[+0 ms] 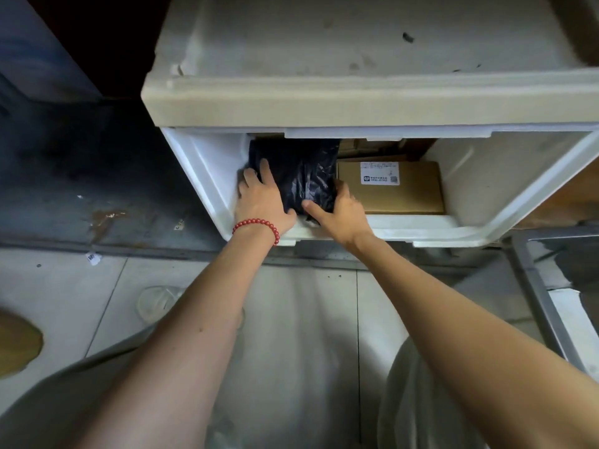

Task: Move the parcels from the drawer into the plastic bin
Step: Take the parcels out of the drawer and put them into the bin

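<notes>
- White drawer (207, 176) is pulled out of the beige drawer unit (324, 102); it holds at least 2 parcels.
- Black parcel (301, 173), wrapped in crinkled plastic film, sits in the drawer's left half, touching the cardboard box (405, 196) on its right.
- The cardboard box lies flat with a white label (380, 174) facing up; more brown cardboard (372, 149) is stacked behind it at the back of the drawer.
- Left hand (262, 199), with a red bead bracelet (259, 223) on the wrist, has its fingers spread over the black parcel's left side and its thumb at the near edge, gripping it.
- Right hand (345, 210) clamps the parcel's near right corner: thumb on top, fingers tucked down between the parcel and the box.
- Plastic bin (531, 286) stands on the floor at the right, just below the drawer front; it is mostly out of frame, so I can't tell what's in it.
</notes>
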A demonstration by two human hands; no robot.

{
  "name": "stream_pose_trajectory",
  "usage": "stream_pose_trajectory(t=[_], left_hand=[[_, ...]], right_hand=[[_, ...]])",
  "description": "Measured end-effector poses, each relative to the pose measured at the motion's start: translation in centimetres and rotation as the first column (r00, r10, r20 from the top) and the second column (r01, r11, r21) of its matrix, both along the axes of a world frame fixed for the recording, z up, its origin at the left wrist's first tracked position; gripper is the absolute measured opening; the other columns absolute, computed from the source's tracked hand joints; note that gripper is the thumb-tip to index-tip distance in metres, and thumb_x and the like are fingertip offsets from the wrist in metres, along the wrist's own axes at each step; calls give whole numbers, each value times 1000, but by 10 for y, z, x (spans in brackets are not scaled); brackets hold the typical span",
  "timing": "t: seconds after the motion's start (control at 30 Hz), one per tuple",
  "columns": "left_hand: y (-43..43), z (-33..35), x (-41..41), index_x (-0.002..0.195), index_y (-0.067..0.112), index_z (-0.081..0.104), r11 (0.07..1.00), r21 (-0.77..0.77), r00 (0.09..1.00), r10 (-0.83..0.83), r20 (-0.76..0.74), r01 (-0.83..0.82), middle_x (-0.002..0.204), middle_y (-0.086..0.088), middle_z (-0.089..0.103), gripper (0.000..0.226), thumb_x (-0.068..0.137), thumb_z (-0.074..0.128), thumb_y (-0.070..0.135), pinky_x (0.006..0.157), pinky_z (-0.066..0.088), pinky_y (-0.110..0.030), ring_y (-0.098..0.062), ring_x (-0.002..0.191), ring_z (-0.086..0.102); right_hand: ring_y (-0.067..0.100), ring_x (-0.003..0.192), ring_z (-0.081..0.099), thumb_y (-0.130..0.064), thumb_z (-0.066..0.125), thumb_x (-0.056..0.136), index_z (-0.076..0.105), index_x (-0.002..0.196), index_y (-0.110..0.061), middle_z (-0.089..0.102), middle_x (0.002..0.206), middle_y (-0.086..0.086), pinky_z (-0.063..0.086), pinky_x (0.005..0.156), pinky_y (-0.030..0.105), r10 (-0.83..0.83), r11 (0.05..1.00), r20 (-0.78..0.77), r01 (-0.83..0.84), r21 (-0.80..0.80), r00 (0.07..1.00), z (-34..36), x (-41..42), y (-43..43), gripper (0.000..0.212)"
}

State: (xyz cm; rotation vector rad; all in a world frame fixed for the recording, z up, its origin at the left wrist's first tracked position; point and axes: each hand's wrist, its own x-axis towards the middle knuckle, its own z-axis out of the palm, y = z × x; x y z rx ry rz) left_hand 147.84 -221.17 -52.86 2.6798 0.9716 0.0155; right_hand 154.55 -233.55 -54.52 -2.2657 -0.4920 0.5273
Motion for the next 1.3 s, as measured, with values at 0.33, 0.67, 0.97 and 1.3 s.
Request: stream_pose_trajectory(t=[0.33,0.67,0.97,1.3], left_hand=[[17,-8,5,148,19,20,953,-301,996,49,67,-27,146,-15,24,119,54,89,41,111,29,-39,-34,136,22],[-5,5,-19,151,27,16,791,-603,968,64,245,100,155,0,26,119,58,90,35,105,28,-28,-20,140,28],[-54,63,-68,146,28,29,819,-541,900,74,430,191,138,4,45,106,60,90,22,77,41,-3,-12,119,47],[-101,96,-138,146,19,30,948,-243,909,-94,406,207,137,-6,48,106,58,88,11,95,31,-19,-23,126,46]], right_hand=[[24,122,53,-49,71,82,43,134,-11,54,133,7,42,104,32,-237,914,-308,319,252,921,-6,12,-5,71],[24,115,56,-48,73,81,35,129,-12,54,128,7,46,102,39,-287,830,-489,469,302,824,6,-7,-33,71],[15,104,59,-42,76,80,32,133,-30,52,117,-6,55,88,39,-129,809,-516,391,439,847,56,-27,-86,70],[15,104,62,-44,79,74,45,128,-28,57,119,-4,59,80,37,-19,793,-504,321,518,863,83,-81,-139,65]])
